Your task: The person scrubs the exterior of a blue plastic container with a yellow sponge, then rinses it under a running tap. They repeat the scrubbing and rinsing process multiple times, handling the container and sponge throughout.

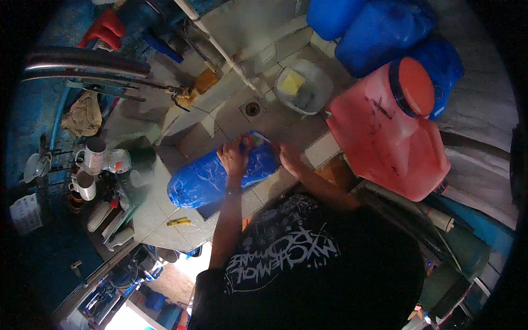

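A wet blue plastic container (198,181) lies on its side over the edge of a tiled sink (198,144). My left hand (234,159) grips its upper side near one end, with the fingers against a small red round part (247,140). Close to that same end is my right hand (288,159), blurred, its fingertips beside a thin pale strip (260,136). Whether the right hand holds this strip is unclear. A yellow utility knife (178,222) lies on the wet tiled ledge to the left.
A grey basin (305,88) with a yellow sponge (292,82) stands beyond the drain (252,109). A large red plastic drum (383,132) and blue containers (383,33) are at right. Mugs (94,154) hang at left, near a tap (181,93).
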The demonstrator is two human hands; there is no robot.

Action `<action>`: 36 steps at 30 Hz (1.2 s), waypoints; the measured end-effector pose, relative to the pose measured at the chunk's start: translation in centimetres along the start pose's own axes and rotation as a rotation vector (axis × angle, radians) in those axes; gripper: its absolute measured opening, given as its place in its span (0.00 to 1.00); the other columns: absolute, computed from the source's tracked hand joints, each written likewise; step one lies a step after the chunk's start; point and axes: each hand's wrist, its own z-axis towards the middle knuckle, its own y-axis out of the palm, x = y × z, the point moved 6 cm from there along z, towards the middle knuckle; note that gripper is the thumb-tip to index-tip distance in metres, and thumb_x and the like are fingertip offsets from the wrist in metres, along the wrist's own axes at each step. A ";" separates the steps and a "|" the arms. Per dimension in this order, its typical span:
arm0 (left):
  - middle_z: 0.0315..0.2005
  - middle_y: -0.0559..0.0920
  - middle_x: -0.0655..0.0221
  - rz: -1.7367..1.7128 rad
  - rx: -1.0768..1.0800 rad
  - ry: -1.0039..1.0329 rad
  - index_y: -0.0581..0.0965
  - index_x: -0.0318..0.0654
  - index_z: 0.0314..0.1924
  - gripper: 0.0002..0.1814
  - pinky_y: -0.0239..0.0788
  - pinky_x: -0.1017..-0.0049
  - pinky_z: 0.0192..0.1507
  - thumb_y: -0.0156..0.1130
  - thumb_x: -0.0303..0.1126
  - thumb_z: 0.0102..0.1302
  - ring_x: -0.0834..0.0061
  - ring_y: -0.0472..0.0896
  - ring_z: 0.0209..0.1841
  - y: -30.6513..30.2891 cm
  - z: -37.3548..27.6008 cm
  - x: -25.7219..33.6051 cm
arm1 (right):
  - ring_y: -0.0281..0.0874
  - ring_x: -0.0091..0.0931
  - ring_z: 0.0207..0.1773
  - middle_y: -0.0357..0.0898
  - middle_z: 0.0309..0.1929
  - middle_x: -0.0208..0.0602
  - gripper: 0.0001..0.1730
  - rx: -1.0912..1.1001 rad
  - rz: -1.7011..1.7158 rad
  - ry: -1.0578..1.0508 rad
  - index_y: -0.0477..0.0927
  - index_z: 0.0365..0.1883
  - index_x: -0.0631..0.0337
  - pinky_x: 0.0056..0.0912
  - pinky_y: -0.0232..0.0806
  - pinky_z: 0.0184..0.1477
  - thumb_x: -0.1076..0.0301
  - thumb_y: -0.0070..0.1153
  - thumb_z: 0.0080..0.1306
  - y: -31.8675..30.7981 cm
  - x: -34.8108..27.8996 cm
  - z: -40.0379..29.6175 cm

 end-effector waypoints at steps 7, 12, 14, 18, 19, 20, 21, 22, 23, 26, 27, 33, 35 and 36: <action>0.38 0.82 0.72 0.005 0.187 0.064 0.79 0.55 0.47 0.16 0.57 0.63 0.57 0.62 0.47 0.60 0.70 0.76 0.48 -1.1 -0.3 0.9 | 0.79 0.47 0.38 0.80 0.30 0.52 0.14 0.070 -0.425 0.029 0.81 0.38 0.63 0.49 0.69 0.40 0.62 0.49 0.63 -2.0 5.7 9.5; 0.39 0.82 0.72 -0.039 0.135 0.061 0.78 0.56 0.49 0.21 0.60 0.63 0.53 0.68 0.45 0.54 0.68 0.76 0.46 0.0 -0.1 0.0 | 0.79 0.49 0.38 0.81 0.33 0.49 0.14 0.275 -0.658 0.053 0.79 0.39 0.65 0.48 0.71 0.40 0.67 0.53 0.57 -9.3 8.9 17.4; 0.39 0.82 0.73 -0.040 0.167 0.079 0.78 0.57 0.48 0.21 0.60 0.63 0.53 0.69 0.44 0.53 0.69 0.77 0.46 -0.1 -0.1 -0.1 | 0.79 0.48 0.40 0.80 0.34 0.51 0.13 0.297 -0.546 0.003 0.78 0.38 0.67 0.46 0.72 0.40 0.68 0.52 0.57 -8.7 6.1 20.0; 0.38 0.82 0.74 -0.063 0.178 0.042 0.79 0.57 0.45 0.17 0.59 0.62 0.53 0.68 0.43 0.53 0.69 0.77 0.45 -0.4 -0.4 0.0 | 0.79 0.48 0.42 0.79 0.37 0.57 0.12 -0.089 -0.242 -0.135 0.77 0.37 0.69 0.48 0.71 0.44 0.72 0.48 0.58 3.4 -4.8 25.0; 0.38 0.82 0.74 -0.089 0.176 0.037 0.79 0.57 0.44 0.16 0.59 0.62 0.53 0.68 0.43 0.53 0.68 0.77 0.45 -0.4 -0.4 0.2 | 0.77 0.46 0.48 0.78 0.42 0.54 0.20 -0.241 -0.210 -0.163 0.75 0.50 0.63 0.47 0.69 0.49 0.66 0.47 0.61 7.5 -7.2 25.0; 0.37 0.82 0.73 -0.084 0.163 0.025 0.79 0.55 0.43 0.15 0.59 0.61 0.53 0.66 0.43 0.55 0.68 0.77 0.45 -0.4 -0.4 0.2 | 0.77 0.45 0.48 0.77 0.46 0.53 0.21 -0.520 -0.453 -0.254 0.74 0.52 0.64 0.47 0.68 0.50 0.66 0.49 0.60 12.5 -10.1 25.4; 0.37 0.82 0.72 -0.080 0.151 0.014 0.79 0.53 0.42 0.13 0.59 0.60 0.53 0.64 0.43 0.56 0.68 0.77 0.45 -0.4 -0.4 0.2 | 0.77 0.44 0.46 0.76 0.47 0.54 0.22 -0.557 -0.346 -0.254 0.74 0.52 0.64 0.46 0.69 0.49 0.65 0.51 0.61 15.8 -12.3 25.2; 0.36 0.82 0.71 -0.076 0.138 0.001 0.78 0.50 0.41 0.12 0.59 0.58 0.52 0.63 0.43 0.58 0.67 0.77 0.45 -0.4 -0.5 0.1 | 0.77 0.44 0.45 0.76 0.47 0.54 0.23 -0.580 -0.240 -0.234 0.74 0.53 0.65 0.45 0.69 0.49 0.63 0.52 0.61 18.4 -14.0 24.8; 0.36 0.82 0.71 -0.065 0.143 0.009 0.78 0.50 0.41 0.13 0.59 0.58 0.53 0.63 0.43 0.58 0.67 0.77 0.46 -0.5 -0.5 0.2 | 0.77 0.43 0.45 0.76 0.47 0.54 0.24 -0.569 -0.186 -0.264 0.74 0.53 0.65 0.44 0.70 0.48 0.62 0.53 0.60 20.4 -15.6 24.6; 0.37 0.81 0.70 0.007 0.091 0.013 0.78 0.47 0.43 0.15 0.58 0.58 0.54 0.62 0.44 0.58 0.67 0.76 0.48 -0.4 -0.6 0.0 | 0.78 0.42 0.44 0.76 0.47 0.54 0.25 -0.595 -0.082 -0.153 0.73 0.52 0.66 0.42 0.71 0.46 0.59 0.56 0.60 24.2 -17.6 23.9; 0.37 0.81 0.69 -0.015 0.164 0.048 0.78 0.47 0.43 0.15 0.58 0.57 0.54 0.62 0.44 0.58 0.66 0.75 0.48 -0.9 -0.7 0.1 | 0.78 0.42 0.44 0.76 0.47 0.55 0.25 -0.589 -0.037 -0.058 0.73 0.51 0.67 0.42 0.71 0.45 0.59 0.56 0.61 24.7 -17.7 23.9; 0.36 0.81 0.67 -0.030 0.054 0.004 0.78 0.44 0.43 0.15 0.58 0.57 0.55 0.61 0.42 0.58 0.64 0.76 0.46 -0.3 -0.6 0.1 | 0.80 0.39 0.40 0.79 0.37 0.51 0.21 -0.436 -0.161 -0.191 0.74 0.43 0.71 0.42 0.71 0.42 0.58 0.51 0.64 22.2 -21.3 24.1; 0.34 0.81 0.67 0.034 0.006 -0.010 0.78 0.47 0.45 0.17 0.60 0.56 0.53 0.60 0.46 0.60 0.65 0.77 0.45 0.2 -0.4 0.2 | 0.80 0.39 0.36 0.80 0.30 0.48 0.19 -0.619 -0.209 -0.174 0.76 0.39 0.68 0.42 0.71 0.40 0.58 0.50 0.64 20.1 -21.5 22.9; 0.34 0.81 0.67 0.001 -0.043 0.013 0.77 0.47 0.45 0.17 0.60 0.55 0.52 0.60 0.47 0.60 0.65 0.77 0.44 0.6 -0.2 0.2 | 0.80 0.35 0.28 0.80 0.24 0.44 0.18 -0.549 -0.465 -0.428 0.78 0.33 0.68 0.42 0.71 0.35 0.58 0.51 0.63 18.3 -22.4 21.8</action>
